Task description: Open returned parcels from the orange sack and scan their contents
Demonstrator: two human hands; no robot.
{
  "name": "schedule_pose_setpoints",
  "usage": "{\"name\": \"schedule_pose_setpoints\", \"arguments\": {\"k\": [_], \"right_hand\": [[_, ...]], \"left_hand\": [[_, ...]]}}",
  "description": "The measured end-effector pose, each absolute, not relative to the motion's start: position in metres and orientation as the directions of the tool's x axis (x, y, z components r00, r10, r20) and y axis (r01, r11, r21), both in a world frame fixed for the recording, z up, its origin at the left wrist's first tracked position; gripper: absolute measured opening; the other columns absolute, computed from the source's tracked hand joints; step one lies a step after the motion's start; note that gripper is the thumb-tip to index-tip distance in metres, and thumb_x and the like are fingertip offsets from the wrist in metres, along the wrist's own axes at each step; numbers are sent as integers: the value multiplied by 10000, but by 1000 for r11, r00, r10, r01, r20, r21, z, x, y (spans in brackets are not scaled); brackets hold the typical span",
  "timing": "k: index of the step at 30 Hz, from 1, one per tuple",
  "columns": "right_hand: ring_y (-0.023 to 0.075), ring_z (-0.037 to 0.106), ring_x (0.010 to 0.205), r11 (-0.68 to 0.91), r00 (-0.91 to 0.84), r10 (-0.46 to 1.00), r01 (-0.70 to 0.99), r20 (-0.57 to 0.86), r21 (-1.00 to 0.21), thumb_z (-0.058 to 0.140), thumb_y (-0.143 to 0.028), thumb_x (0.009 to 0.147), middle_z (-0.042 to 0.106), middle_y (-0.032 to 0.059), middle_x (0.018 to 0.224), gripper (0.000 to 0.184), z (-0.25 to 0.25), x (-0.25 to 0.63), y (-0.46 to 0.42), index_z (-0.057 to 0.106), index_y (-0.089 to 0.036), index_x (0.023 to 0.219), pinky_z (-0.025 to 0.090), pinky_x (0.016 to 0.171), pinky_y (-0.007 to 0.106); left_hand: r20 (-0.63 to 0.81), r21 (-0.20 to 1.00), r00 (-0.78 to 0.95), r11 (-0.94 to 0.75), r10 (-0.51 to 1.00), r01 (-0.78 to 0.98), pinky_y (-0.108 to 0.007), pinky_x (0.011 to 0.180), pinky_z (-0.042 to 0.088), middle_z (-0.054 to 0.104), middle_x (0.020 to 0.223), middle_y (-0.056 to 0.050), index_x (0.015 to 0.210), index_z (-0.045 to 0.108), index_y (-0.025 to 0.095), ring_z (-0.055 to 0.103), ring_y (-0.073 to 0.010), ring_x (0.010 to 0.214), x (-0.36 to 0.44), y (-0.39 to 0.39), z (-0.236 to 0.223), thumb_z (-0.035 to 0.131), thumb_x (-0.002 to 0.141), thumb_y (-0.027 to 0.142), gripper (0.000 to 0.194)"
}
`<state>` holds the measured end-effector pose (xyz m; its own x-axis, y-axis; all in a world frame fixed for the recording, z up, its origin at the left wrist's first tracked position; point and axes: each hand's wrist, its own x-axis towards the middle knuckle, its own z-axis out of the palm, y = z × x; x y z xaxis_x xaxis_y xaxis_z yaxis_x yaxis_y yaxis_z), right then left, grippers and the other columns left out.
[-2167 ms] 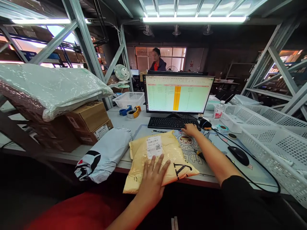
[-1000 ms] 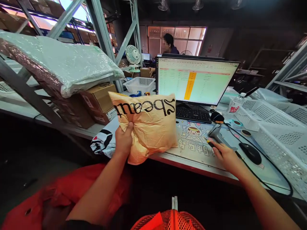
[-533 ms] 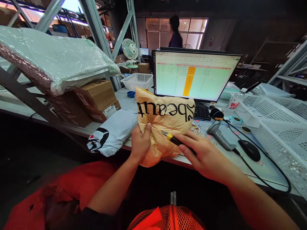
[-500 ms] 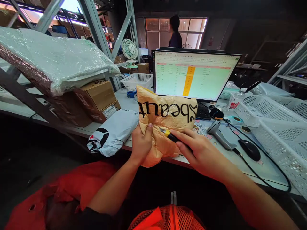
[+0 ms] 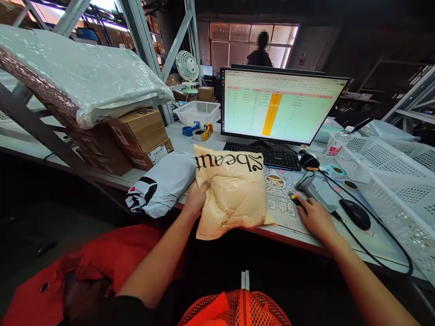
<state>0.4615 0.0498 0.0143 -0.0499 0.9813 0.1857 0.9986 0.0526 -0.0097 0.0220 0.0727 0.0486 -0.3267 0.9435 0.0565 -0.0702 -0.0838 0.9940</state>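
A puffy yellow mailer bag (image 5: 234,199), printed with upside-down black lettering, leans at the desk's front edge. My left hand (image 5: 197,198) is closed on its left side, the thumb on top and the other fingers hidden. My right hand (image 5: 316,218) lies low over the patterned desk mat (image 5: 280,215), its fingers round a black and yellow utility knife (image 5: 295,199). The knife is at or just above the mat, beside the grey barcode scanner (image 5: 311,188). Left of the yellow bag lies a bulky white plastic parcel (image 5: 170,181).
Behind the bag stand a keyboard (image 5: 272,156) and a monitor (image 5: 282,106). Tape dispensers (image 5: 202,132) sit farther back. A mouse (image 5: 354,213), its cable and white baskets (image 5: 401,199) line the right. Cardboard boxes (image 5: 139,131) and a wrapped package (image 5: 88,86) crowd the left.
My right hand has moved from the bag to the mat on the right, carrying the utility knife. The bag has tipped lower, exposing the keyboard and tape dispensers. A person behind has shifted right.
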Motion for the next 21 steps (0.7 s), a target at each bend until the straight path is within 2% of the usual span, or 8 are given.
{"name": "schedule_pose_setpoints", "arguments": {"k": [3, 4, 6, 8, 11, 15, 18, 21], "right_hand": [[344, 656, 1136, 64, -66, 980, 998, 185, 17, 460, -353, 1064, 679, 181, 1215, 493, 13, 453, 56, 621, -182, 1497, 574, 941, 491], [356, 654, 1138, 88, -86, 978, 996, 193, -1, 483, -363, 1052, 683, 187, 1204, 482, 18, 452, 60, 651, -174, 1463, 566, 962, 513], [373, 648, 1154, 163, -139, 958, 984, 250, -77, 501, -391, 1041, 681, 197, 1221, 471, 37, 445, 73, 694, -158, 1403, 553, 994, 541], [360, 640, 1185, 286, -209, 912, 941, 353, -182, 492, -407, 1045, 672, 194, 1275, 475, 61, 426, 91, 701, -149, 1385, 540, 1033, 535], [304, 641, 1230, 518, -355, 822, 791, 445, -327, 533, -386, 1033, 668, 172, 1335, 453, 92, 373, 120, 700, -147, 1379, 503, 1118, 488], [259, 564, 1390, 674, -568, 739, 619, 363, -403, 568, -250, 1014, 616, 164, 1485, 431, 99, 299, 148, 686, -167, 1420, 409, 1222, 448], [277, 553, 1401, 674, -642, 734, 647, 221, -357, 586, -174, 996, 605, 157, 1508, 459, 89, 272, 158, 683, -210, 1443, 391, 1218, 489], [296, 540, 1406, 660, -641, 747, 680, 180, -318, 585, -157, 997, 594, 158, 1514, 465, 81, 266, 161, 680, -211, 1450, 369, 1217, 513]], "left_hand": [[276, 914, -372, -123, 886, 386, -599, 1130, 482, 690, 1357, -240, 1343, 620, 118, 636, -421, 1301, 23, 72, 48, 769, 769, 377, 647], [412, 815, -347, -171, 842, 553, -617, 1186, 423, 614, 1472, -254, 1410, 582, 116, 567, -430, 1390, 23, 70, 54, 766, 786, 329, 684], [606, 561, -124, -311, 786, 767, -607, 1250, 346, 509, 1594, -224, 1469, 553, 143, 466, -409, 1484, 28, 67, 71, 739, 855, 291, 658], [594, 358, 201, -480, 779, 801, -558, 1238, 378, 565, 1547, -169, 1411, 617, 181, 498, -364, 1444, 41, 69, 89, 698, 939, 312, 497], [434, 217, 504, -629, 747, 747, -500, 1146, 467, 674, 1372, -127, 1251, 711, 182, 586, -324, 1288, 71, 77, 98, 658, 1010, 347, 297], [406, 118, 532, -620, 743, 775, -445, 1051, 505, 713, 1199, -126, 1103, 724, 132, 609, -293, 1154, 96, 81, 75, 577, 1054, 247, 193], [452, 64, 497, -582, 741, 810, -430, 974, 523, 725, 1120, -126, 1087, 698, 122, 616, -285, 1080, 99, 83, 55, 521, 1061, 189, 191], [490, -5, 501, -573, 713, 820, -439, 896, 533, 726, 1047, -144, 1044, 680, 112, 639, -297, 1004, 99, 88, 44, 490, 1056, 182, 203]]}}
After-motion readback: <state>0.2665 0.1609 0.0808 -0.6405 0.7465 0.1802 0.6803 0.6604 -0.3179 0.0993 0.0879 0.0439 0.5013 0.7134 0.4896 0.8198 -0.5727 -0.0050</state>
